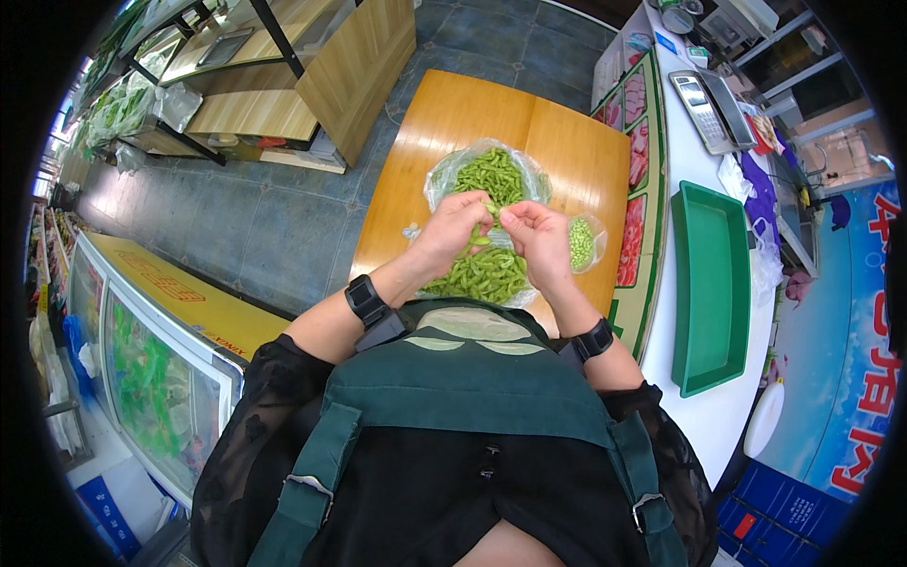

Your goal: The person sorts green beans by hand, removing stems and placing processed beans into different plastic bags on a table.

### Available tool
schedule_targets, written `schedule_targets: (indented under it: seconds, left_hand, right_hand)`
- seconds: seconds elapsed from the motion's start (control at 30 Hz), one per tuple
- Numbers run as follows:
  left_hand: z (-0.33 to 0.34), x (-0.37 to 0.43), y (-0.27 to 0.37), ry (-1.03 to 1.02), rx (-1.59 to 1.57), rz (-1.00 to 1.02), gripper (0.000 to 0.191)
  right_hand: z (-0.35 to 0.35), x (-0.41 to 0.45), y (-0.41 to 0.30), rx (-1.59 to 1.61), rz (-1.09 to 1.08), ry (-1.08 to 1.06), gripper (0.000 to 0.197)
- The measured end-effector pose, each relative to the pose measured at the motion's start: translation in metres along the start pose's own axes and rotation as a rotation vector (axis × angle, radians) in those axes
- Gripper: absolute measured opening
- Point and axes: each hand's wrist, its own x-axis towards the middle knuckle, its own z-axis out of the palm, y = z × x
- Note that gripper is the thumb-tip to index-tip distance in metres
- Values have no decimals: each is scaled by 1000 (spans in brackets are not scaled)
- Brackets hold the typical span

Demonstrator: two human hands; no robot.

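A green edamame pod (490, 208) is pinched between my two hands, above the wooden table. My left hand (457, 225) grips it from the left and also has another pod (479, 241) tucked under its fingers. From the right, my right hand (537, 235) closes thumb and forefinger on the pod's end. Just beyond the hands lies a heap of pods (496, 173) in a clear plastic bag. Nearer my apron is a second heap of pods (482, 276) on plastic. Shelled beans (581, 242) fill a small plastic-lined container right of my right hand.
The wooden table (453, 106) carries all the heaps. To the right, a white counter (652, 397) holds a green plastic tray (711, 290) and a scale with a keypad (701, 106). A glass-topped freezer (163, 368) stands at left, wooden shelving (361, 78) at the far left.
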Motion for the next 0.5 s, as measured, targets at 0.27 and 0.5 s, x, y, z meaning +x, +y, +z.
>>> schedule_targets:
  seconds: [0.27,0.5]
  left_hand:
    - [-6,-4,14,-284,117,-232,8]
    - [-10,-3,0,-310,121,-257,9]
  right_hand:
    - [-9,-6,-8,-94,220,-304,26]
    - [-11,-10,8,-202,275,-267,26]
